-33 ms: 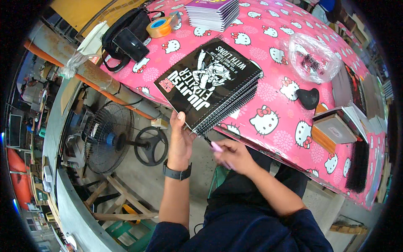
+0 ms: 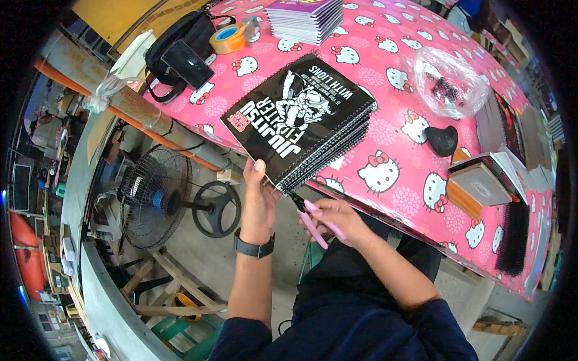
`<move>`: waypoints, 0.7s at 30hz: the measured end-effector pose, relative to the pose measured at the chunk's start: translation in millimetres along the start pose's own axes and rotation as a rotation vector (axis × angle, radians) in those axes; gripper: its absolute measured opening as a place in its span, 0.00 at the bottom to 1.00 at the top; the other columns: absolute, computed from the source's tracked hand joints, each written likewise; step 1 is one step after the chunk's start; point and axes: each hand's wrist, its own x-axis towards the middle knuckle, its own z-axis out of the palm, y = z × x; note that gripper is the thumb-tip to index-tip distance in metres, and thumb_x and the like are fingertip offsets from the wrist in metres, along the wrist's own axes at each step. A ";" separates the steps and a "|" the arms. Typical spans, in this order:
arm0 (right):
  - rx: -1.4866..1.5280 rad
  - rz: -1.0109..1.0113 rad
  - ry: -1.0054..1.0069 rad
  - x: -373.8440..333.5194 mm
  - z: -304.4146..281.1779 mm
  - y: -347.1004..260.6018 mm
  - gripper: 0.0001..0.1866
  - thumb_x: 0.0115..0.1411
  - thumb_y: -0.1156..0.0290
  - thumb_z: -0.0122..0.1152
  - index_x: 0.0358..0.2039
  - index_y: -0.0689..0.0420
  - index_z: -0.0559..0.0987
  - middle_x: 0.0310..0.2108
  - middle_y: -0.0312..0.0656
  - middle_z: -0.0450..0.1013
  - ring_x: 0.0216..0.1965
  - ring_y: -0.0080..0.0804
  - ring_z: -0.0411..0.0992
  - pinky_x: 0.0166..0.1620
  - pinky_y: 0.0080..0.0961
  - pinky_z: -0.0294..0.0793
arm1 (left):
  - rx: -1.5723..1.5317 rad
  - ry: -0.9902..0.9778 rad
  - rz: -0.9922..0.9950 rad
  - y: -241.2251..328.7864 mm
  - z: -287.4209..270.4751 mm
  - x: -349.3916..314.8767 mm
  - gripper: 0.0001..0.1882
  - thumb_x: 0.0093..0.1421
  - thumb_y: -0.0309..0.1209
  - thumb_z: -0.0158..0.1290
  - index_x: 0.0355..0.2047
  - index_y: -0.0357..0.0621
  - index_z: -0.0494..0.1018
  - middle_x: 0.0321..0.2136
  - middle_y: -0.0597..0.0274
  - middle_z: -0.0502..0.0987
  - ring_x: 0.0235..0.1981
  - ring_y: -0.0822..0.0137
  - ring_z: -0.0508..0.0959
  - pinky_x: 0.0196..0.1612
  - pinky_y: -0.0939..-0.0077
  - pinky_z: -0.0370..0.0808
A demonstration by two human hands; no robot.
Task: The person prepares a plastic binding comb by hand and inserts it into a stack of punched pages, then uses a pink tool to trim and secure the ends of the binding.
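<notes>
A black spiral notebook (image 2: 265, 129) with white drawing and lettering lies on top of a stack of similar coil-bound notebooks (image 2: 337, 153). The stack sits at the table's near edge, with one corner sticking out over it. My left hand (image 2: 260, 189) holds that corner, thumb on the cover and the other fingers beneath. My right hand (image 2: 340, 219) grips pliers with pink handles (image 2: 314, 228); the handles are spread apart. Their dark jaws are at the near end of the coil bindings, and whether they touch the wire cannot be made out.
A pink patterned cloth covers the table (image 2: 385, 174). On it are a purple-covered notebook stack (image 2: 301, 24), tape rolls (image 2: 229, 39), a black bag (image 2: 180, 51), a plastic bag (image 2: 451, 84), a dark rounded object (image 2: 442, 141) and black coils (image 2: 513, 237). A fan (image 2: 156, 198) stands left.
The pliers' pink handles have opened wider, and my right hand's fingers have loosened around them. My left hand and the notebooks stay in place.
</notes>
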 end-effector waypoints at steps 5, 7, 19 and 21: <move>0.020 0.043 0.002 -3.0 1.8 -3.0 0.26 0.41 0.71 0.64 0.43 0.58 0.70 0.39 0.44 0.67 0.40 0.39 0.65 0.42 0.31 0.66 | 0.013 0.015 0.012 -0.8 -0.3 -0.1 0.30 0.56 0.53 0.44 0.52 0.47 0.59 0.46 0.61 0.70 0.44 0.64 0.73 0.44 0.64 0.72; -0.067 0.035 0.016 -2.9 2.4 -6.0 0.27 0.40 0.72 0.65 0.44 0.57 0.70 0.39 0.45 0.67 0.41 0.40 0.64 0.43 0.31 0.65 | 0.010 -0.004 0.011 -1.2 -1.0 1.1 0.30 0.56 0.53 0.44 0.52 0.47 0.59 0.46 0.62 0.70 0.43 0.64 0.74 0.43 0.65 0.72; 0.410 0.307 -0.112 -8.5 7.3 9.6 0.23 0.44 0.73 0.63 0.43 0.60 0.71 0.36 0.42 0.68 0.34 0.28 0.67 0.38 0.25 0.67 | -0.012 0.034 -0.029 -1.8 -0.4 0.2 0.31 0.55 0.53 0.46 0.52 0.49 0.59 0.47 0.62 0.70 0.44 0.63 0.73 0.43 0.63 0.71; 0.098 0.123 -0.016 -7.5 7.2 5.2 0.25 0.41 0.72 0.64 0.43 0.59 0.71 0.36 0.43 0.67 0.36 0.35 0.66 0.40 0.28 0.67 | -0.008 0.050 -0.023 -1.0 2.1 -1.6 0.31 0.55 0.53 0.45 0.52 0.49 0.59 0.47 0.62 0.69 0.44 0.63 0.73 0.44 0.62 0.71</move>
